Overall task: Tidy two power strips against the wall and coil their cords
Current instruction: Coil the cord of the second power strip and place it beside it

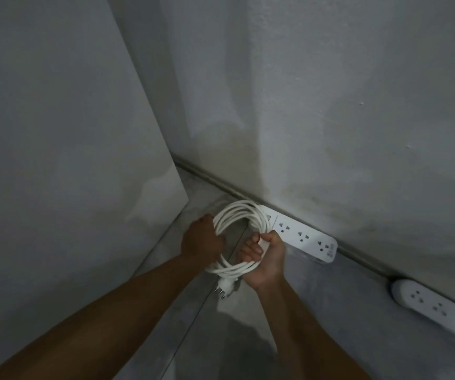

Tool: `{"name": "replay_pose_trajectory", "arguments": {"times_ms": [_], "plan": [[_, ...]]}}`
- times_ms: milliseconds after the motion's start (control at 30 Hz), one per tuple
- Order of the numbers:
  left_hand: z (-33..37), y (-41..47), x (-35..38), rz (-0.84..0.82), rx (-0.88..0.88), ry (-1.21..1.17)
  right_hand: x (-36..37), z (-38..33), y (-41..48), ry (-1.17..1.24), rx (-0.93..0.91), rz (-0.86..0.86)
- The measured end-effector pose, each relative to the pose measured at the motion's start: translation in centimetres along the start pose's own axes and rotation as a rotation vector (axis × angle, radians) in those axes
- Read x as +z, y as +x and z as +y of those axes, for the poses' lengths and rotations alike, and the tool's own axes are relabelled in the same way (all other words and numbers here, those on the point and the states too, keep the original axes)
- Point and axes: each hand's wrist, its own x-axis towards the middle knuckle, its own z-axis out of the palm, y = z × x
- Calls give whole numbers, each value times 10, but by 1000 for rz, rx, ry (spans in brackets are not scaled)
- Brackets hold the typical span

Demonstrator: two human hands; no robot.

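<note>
1. Down at the foot of the wall (330, 91), in a dim corner: grey plaster fills most of the view, w/ a dark joint line where it meets the floor (344, 303).
2. Left side: tall pale panel (56, 133), upright, bottom edge on the floor, close to my left forearm.
3. Floor is grey, w/ a thin seam running diag. under my hands.
4. First power strip (305, 238): white, lying flat, sockets up, long side right against the wall base. 3 sockets show; its left end is hidden behind the coil.
5. Second power strip (434, 307): white, also flat along the same wall, further right, apart from the first, cut off by the frame edge.
6. Cord (234, 213): white, wound into a round coil of several loops, held up btw both hands, just in front of the first strip's left end.
7. Left hand (201, 241): back to the camera, fingers curled tight round the coil's left side, gripping the whole bundle.
8. Right hand (266, 259): palm toward me, fingers & thumb wrapped round the coil's lower right side, fist closed on the loops.
9. Plug (225, 287): white, hangs off the coil's bottom edge btw my wrists, pins pointing down-left. Can't tell if it touches the floor.
</note>
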Motion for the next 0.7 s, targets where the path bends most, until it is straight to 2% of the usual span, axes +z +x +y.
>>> {"name": "replay_pose_trajectory", "arguments": {"times_ms": [100, 167, 233, 333, 467, 600, 700], "plan": [[2, 1, 5, 74, 64, 39, -2, -1, -4, -36, -23, 76], [3, 3, 1, 37, 52, -48, -3, 0, -7, -90, -43, 114], [0, 10, -3, 42, 71, -29, -5, 3, -11, -168, -76, 99], [-6, 16, -5, 19, 60, 5, -12, 12, -21, -385, -30, 68], [-3, 15, 2, -51, -33, -24, -27, 23, -38, -675, 26, 190], [-3, 18, -3, -22, -33, -26, -41, 5, -51, -995, -140, 367], [-4, 14, -2, -7, 10, -8, -45, -18, -50, -1148, -241, 460]]}}
